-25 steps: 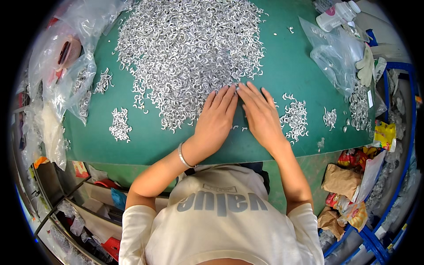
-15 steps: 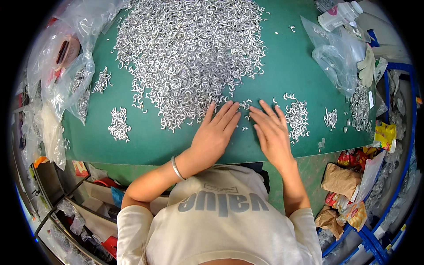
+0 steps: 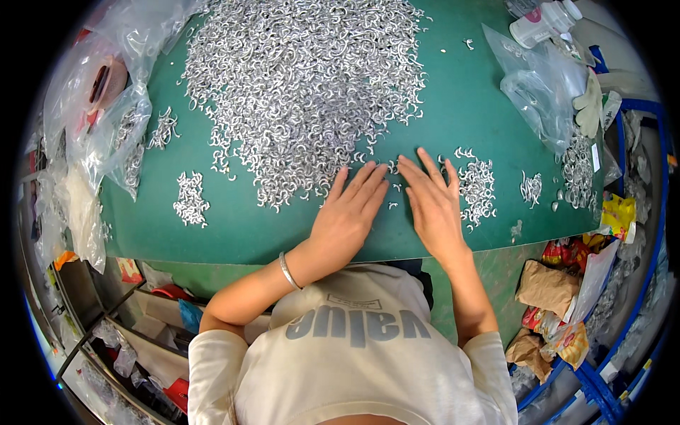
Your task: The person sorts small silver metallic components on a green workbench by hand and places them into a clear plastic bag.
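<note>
A large heap of small silver curved metal pieces (image 3: 304, 92) covers the far middle of the green table. At its near edge my left hand (image 3: 348, 216) lies palm down, fingers stretched out, the fingertips by the lowest pieces. My right hand (image 3: 433, 205) is beside it, fingers spread, its fingertips near a few loose curved pieces (image 3: 393, 168) between the two hands. A smaller pile of the same pieces (image 3: 478, 188) lies just right of my right hand. Neither hand shows a piece gripped; what is under the fingers is hidden.
Small piles lie at left (image 3: 190, 200) and right (image 3: 530, 188) on the green table (image 3: 276, 237). Clear plastic bags (image 3: 535, 99) stand right, near a white bottle (image 3: 545, 25) and a glove (image 3: 588, 105). More plastic bags (image 3: 131, 64) cover the left side.
My right hand has shifted slightly away from me, its fingers a little more spread. My left hand has moved a touch to the right. The heap looks the same.
</note>
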### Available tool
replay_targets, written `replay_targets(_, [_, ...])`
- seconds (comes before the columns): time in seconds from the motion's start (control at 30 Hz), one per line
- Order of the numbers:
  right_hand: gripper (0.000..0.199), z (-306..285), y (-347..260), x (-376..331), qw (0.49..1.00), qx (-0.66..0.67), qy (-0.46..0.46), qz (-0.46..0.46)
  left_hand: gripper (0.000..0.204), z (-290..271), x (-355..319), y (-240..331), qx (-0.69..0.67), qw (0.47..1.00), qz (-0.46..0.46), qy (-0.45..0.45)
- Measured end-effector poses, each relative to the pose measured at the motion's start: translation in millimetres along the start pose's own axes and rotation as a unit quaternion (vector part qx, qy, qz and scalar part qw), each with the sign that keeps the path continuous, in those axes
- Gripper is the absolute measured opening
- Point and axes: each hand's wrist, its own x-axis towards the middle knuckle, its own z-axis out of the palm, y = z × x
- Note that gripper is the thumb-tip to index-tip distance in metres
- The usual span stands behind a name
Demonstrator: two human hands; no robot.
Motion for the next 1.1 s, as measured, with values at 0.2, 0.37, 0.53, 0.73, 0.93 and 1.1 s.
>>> replay_targets(0.2, [0.033,-13.1,-5.0,-17.7,0.999,-0.031,-0.036,0.019,0.052,-6.0,-17.4,-1.0,-0.059,0.998,-0.012,-0.006])
replay_targets(0.37, [0.035,-12.1,-19.7,-35.5,0.998,-0.011,-0.060,0.023,0.051,2.4,-33.4,8.9,-0.103,0.995,-0.003,-0.016])
replay_targets(0.53, [0.036,0.9,-23.1,-38.9,0.998,0.039,-0.043,0.031,0.055,6.5,-25.6,9.9,-0.132,0.991,-0.013,0.018])
replay_targets(0.73, [0.041,6.4,-31.7,-46.7,0.996,0.067,-0.049,0.032,0.058,8.3,-32.1,9.9,-0.173,0.985,-0.019,0.008])
replay_targets(0.93, [0.047,10.1,-38.1,-51.0,0.992,0.100,-0.072,0.031,0.057,8.1,-31.6,10.6,-0.184,0.982,-0.025,0.023])
replay_targets(1.1, [0.044,6.0,-24.3,-27.3,0.995,0.097,0.000,0.016,0.057,7.7,-22.6,0.3,-0.144,0.988,-0.021,0.047])
